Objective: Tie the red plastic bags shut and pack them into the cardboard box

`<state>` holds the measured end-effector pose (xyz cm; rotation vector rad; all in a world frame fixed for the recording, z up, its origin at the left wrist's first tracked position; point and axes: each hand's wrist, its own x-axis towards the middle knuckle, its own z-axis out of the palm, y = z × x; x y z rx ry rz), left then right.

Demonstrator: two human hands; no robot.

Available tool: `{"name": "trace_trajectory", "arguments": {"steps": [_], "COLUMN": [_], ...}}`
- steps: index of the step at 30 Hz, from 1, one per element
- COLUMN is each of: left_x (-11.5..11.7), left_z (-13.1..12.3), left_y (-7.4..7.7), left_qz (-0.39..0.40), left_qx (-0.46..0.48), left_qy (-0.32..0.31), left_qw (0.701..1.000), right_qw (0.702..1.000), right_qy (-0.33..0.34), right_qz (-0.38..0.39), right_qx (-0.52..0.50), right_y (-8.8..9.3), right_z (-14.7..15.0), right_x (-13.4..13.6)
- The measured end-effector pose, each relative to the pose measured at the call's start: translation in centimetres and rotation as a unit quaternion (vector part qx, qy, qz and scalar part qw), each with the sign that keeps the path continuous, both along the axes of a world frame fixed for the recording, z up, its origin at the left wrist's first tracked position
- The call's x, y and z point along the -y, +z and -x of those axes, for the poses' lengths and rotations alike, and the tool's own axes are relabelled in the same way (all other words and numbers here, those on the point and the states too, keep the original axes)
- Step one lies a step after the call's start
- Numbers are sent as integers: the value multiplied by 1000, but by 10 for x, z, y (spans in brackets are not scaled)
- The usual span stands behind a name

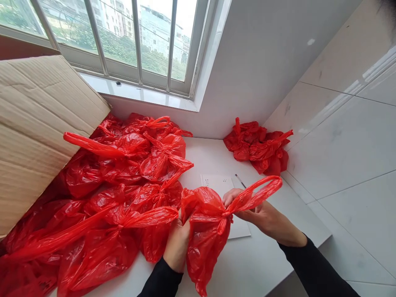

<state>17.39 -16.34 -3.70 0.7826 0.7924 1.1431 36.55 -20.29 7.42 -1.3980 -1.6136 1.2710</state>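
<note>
One crinkled, glossy red bag, knotted at neck; left hand, right hand pinched on it

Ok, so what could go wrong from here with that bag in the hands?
1. The right hand pulls on a thin handle loop of the red bag, and the plastic might tear.
2. The left hand grips the bag right beside the pile of bags. A nudge could send the pile sliding onto the paper and pen.
</note>
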Motion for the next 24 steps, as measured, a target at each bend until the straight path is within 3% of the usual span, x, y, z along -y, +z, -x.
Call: {"name": "trace_trajectory", "arguments": {"steps": [8, 14, 19, 21, 24], "left_x": [-4, -1, 0, 0, 0], "left_z": [-3, -6, -7, -6, -4], "left_y": [-9, -2, -4, -7, -12], "left_qz": [43, 52, 44, 42, 47], "left_qx": [-6, 4, -2, 1, 8], "left_qy": [-38, -59, -47, -49, -32], "left_qw": [998, 997, 998, 998, 998], "right_qw": [982, 940, 893, 878, 892], "right_qy": [-146, -289, -384, -405, -389], "right_qz": [-119, -180, -222, -233, -197], "right_qx": [21, -21, -77, -100, -117], "right_y": [-5, -7, 3, 9, 9], "right_z": [-5, -13, -18, -23, -27], "right_x": [-1, 3, 0, -3, -6]}}
